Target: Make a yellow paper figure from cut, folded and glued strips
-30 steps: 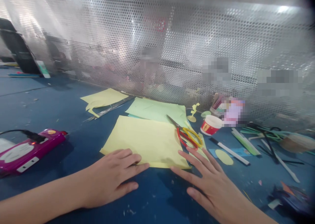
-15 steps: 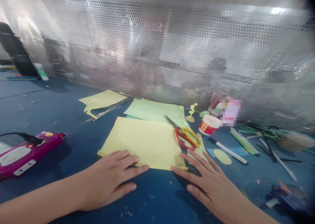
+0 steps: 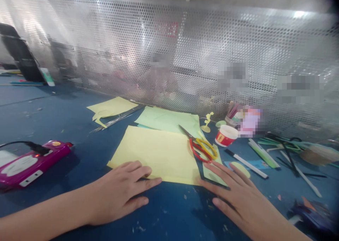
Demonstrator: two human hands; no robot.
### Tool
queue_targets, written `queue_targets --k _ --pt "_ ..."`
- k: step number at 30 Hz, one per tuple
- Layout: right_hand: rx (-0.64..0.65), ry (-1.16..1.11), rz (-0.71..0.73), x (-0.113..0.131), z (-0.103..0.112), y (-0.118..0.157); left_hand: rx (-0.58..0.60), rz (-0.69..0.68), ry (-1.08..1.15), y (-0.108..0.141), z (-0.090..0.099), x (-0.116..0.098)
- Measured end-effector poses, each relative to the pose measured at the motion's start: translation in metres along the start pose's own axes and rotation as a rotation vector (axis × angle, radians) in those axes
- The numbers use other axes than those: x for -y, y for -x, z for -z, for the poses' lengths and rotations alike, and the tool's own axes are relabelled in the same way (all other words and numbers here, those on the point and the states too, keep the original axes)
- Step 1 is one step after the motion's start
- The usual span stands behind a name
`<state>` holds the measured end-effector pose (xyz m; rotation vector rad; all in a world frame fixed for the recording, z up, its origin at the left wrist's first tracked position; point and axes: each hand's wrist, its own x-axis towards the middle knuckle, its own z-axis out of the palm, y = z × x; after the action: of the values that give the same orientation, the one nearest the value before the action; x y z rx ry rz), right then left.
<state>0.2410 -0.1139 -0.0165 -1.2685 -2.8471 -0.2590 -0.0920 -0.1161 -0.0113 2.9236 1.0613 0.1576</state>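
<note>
A yellow paper sheet (image 3: 156,152) lies on the blue table, its near edge folded in a narrow strip. My left hand (image 3: 124,190) rests on the sheet's near left part, fingers apart and holding nothing. At the near right corner is my right hand (image 3: 233,193), fingers spread and nothing held; its fingertips are close to the sheet's edge and the scissors' handles. Scissors (image 3: 200,145) with red and yellow handles lie open across the sheet's right edge. Behind is a pale green sheet (image 3: 169,119).
At the left sits a magenta power strip (image 3: 42,165). Yellow paper (image 3: 112,107) lies at the back left. To the right are a red and white cup (image 3: 226,136), a marker (image 3: 246,163), a green pen (image 3: 263,153) and wires. A perforated metal screen (image 3: 106,50) stands behind.
My right hand has moved to the right, off the folded strip at the sheet's corner. My left hand stays on the sheet. The view has shifted slightly.
</note>
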Motion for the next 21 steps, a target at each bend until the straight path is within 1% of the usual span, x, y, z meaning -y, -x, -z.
queue_targets --k 2,4,6,8,11,14,21 --pt "-0.004 -0.076 0.004 0.015 0.009 -0.014 0.012 -0.008 0.01 0.0 0.0 0.0" --pt "0.033 -0.179 0.053 0.033 0.014 -0.033 0.017 -0.001 0.015 0.0 -0.001 0.0" --pt "0.061 -0.265 0.08 0.049 0.016 -0.05 0.015 0.006 0.022 0.0 -0.001 0.0" --pt "0.066 -0.317 0.093 0.059 0.014 -0.061 0.001 0.005 0.044 0.001 0.0 0.0" --pt "0.038 -0.348 0.07 0.063 0.007 -0.065 -0.014 0.005 0.098 0.007 0.004 0.004" --pt "0.013 -0.351 0.075 0.061 0.0 -0.063 -0.007 0.051 0.144 0.019 0.007 0.012" --pt "-0.015 -0.344 0.099 0.058 -0.007 -0.064 -0.091 0.172 0.094 0.052 0.012 0.028"
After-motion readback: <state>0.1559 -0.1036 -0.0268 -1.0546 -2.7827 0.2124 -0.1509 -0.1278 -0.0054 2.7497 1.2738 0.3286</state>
